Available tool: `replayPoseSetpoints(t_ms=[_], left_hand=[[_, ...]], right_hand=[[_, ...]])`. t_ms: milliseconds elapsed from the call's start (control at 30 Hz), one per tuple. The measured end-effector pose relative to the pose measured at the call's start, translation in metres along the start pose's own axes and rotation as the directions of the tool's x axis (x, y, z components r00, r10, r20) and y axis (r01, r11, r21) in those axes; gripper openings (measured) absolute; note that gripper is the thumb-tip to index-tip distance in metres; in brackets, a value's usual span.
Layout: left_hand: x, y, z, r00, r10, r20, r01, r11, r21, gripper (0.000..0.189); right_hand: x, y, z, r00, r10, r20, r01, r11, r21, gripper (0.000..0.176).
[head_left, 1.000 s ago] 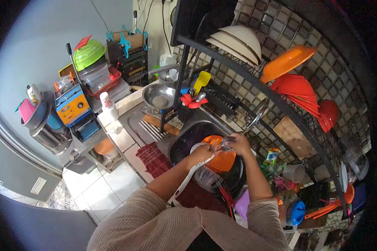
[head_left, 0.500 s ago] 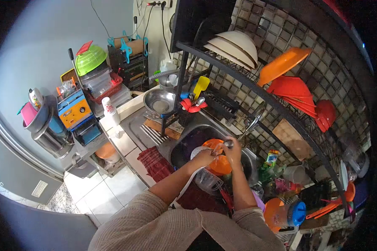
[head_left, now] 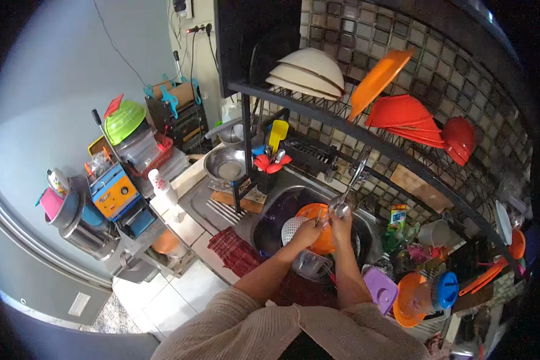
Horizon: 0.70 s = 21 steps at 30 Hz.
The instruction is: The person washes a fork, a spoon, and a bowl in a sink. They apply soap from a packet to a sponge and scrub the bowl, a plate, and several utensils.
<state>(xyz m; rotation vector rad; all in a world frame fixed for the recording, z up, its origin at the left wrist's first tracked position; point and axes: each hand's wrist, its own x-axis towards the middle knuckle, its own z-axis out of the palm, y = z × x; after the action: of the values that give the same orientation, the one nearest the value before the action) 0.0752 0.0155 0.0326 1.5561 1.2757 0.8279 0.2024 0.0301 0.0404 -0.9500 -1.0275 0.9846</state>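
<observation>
Over the sink (head_left: 269,231), my right hand (head_left: 341,227) is closed around a shiny metal utensil (head_left: 341,209), its rounded end up by the faucet (head_left: 359,171). My left hand (head_left: 306,233) is closed just to the left, its fingers by a thin metal piece; what exactly it grips is too small to tell. Beneath both hands sits an orange bowl (head_left: 324,241) in the basin. A white perforated strainer (head_left: 290,228) shows beside my left hand, and a clear plastic container (head_left: 311,264) lies nearer to me.
A dark red cloth (head_left: 229,249) drapes over the counter's left edge. Above the sink runs a black rack (head_left: 342,117) with white bowls (head_left: 309,71) and red bowls (head_left: 405,120). On the right are a purple lid (head_left: 379,289), an orange basin (head_left: 407,300) and a blue-lidded container (head_left: 447,290).
The camera view has shifted. My right hand has raised the metal utensil toward the faucet, and my left hand is a little lower and apart from it.
</observation>
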Motion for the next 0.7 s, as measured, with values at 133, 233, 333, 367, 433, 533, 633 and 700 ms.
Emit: replayPoseSetpoints(t_ms=[133,233,333,367,433,533,633,700], left_hand=[[0.005,-0.025,0.015,0.994,0.100,-0.037,-0.102,0.994,-0.040,0.042],[0.000,-0.018,0.011,0.996,0.086,0.017,-0.085,0.993,-0.084,0.044],[0.002,-0.018,0.007,0.998,0.055,0.032,-0.054,0.998,-0.028,0.043],[0.008,-0.025,0.007,0.998,-0.007,0.057,0.008,1.000,-0.020,0.043],[0.010,-0.038,0.004,0.998,0.064,0.016,-0.063,0.998,-0.009,0.042],[0.002,-0.027,-0.004,0.992,0.124,-0.023,-0.124,0.992,-0.007,0.041],[0.000,-0.023,-0.013,0.993,0.115,-0.012,-0.116,0.993,-0.037,0.039],[-0.002,-0.017,-0.014,0.993,0.114,0.005,-0.114,0.991,-0.065,0.037]], right_hand=[[0.010,0.015,-0.011,0.993,0.052,-0.111,-0.067,0.988,-0.137,0.014],[0.005,0.003,-0.008,0.996,0.053,-0.071,-0.059,0.995,-0.078,0.016],[0.014,0.021,-0.012,0.965,-0.214,-0.154,0.120,0.877,-0.465,0.020],[0.014,0.022,-0.013,0.965,-0.215,-0.150,0.125,0.880,-0.459,0.020],[0.009,0.009,-0.009,0.961,-0.243,-0.134,0.126,0.810,-0.572,0.024],[-0.001,-0.008,0.010,0.994,-0.040,-0.101,0.008,0.953,-0.302,0.022],[-0.003,-0.002,0.010,0.993,0.092,0.077,-0.080,0.986,-0.145,0.020],[0.003,0.002,0.005,0.985,0.077,0.152,-0.073,0.997,-0.035,0.020]])
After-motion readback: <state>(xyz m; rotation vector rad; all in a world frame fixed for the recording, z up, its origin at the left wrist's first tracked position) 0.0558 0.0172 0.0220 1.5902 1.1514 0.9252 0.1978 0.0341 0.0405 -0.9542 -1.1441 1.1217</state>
